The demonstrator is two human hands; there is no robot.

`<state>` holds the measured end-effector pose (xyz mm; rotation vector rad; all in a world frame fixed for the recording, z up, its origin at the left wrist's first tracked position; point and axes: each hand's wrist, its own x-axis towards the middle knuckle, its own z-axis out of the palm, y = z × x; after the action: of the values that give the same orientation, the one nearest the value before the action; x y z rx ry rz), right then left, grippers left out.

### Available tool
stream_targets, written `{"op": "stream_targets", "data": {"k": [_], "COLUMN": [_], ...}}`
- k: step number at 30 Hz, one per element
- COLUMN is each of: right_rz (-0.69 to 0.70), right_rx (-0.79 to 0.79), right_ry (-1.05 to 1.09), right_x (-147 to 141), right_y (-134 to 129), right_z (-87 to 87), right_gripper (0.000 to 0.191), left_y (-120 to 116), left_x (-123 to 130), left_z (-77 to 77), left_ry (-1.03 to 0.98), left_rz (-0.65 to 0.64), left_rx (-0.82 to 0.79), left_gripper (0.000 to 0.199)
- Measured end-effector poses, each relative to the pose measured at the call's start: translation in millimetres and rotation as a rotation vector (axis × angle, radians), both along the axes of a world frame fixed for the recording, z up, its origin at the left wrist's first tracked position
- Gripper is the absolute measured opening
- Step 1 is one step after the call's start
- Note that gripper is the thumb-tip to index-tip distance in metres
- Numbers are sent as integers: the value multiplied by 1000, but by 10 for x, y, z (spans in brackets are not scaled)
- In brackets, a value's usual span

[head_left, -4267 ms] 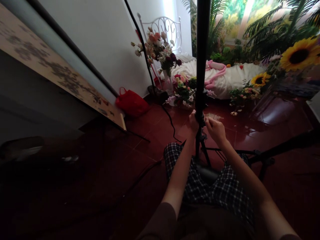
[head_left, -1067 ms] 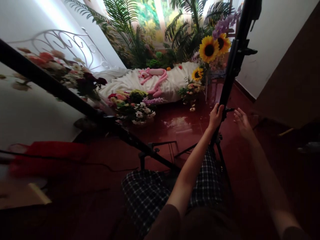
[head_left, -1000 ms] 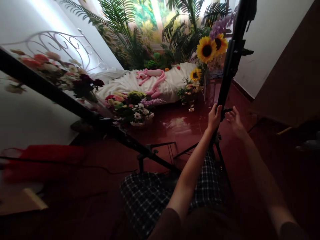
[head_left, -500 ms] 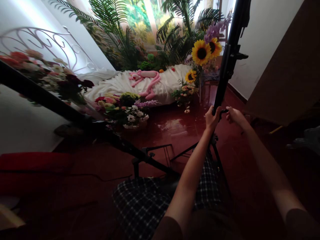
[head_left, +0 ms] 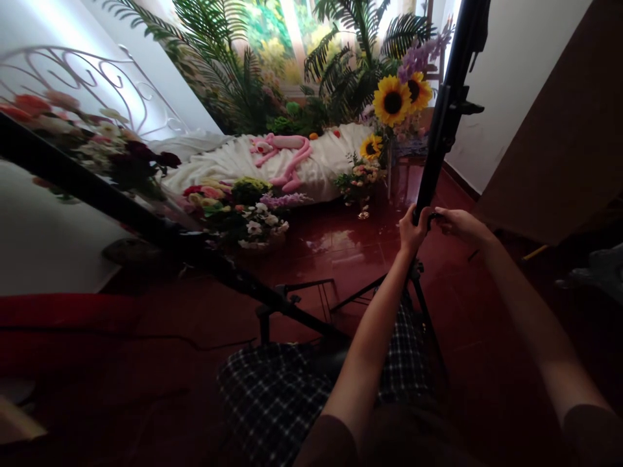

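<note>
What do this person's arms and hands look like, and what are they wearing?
Both arms come out of dark brown short sleeves and are bare below them. The left grip and right grip are bare hands, without gloves, and no cables or markings show on them. Below the arms is black-and-white checked fabric, probably trousers.

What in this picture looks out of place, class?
A long black stand pole slants low across the left of the view and looks tipped, unlike the nearly upright pole gripped by the left hand, with the right hand beside it.
</note>
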<state>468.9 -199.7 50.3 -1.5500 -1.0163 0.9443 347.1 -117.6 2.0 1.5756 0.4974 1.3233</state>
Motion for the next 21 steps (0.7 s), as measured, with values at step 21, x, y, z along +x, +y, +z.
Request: {"op": "stream_targets", "data": {"k": [21], "right_rz": [-97], "right_rx": [437], "right_ry": [-939], "right_x": [79], "right_y": [-150], "right_z": [48], "right_gripper": [33], "left_y": [-42], "left_x": [-24], "left_z": [31], "left_ry": [12], "left_rz": [-1], "left_rx": [-29], "left_gripper": [58]}}
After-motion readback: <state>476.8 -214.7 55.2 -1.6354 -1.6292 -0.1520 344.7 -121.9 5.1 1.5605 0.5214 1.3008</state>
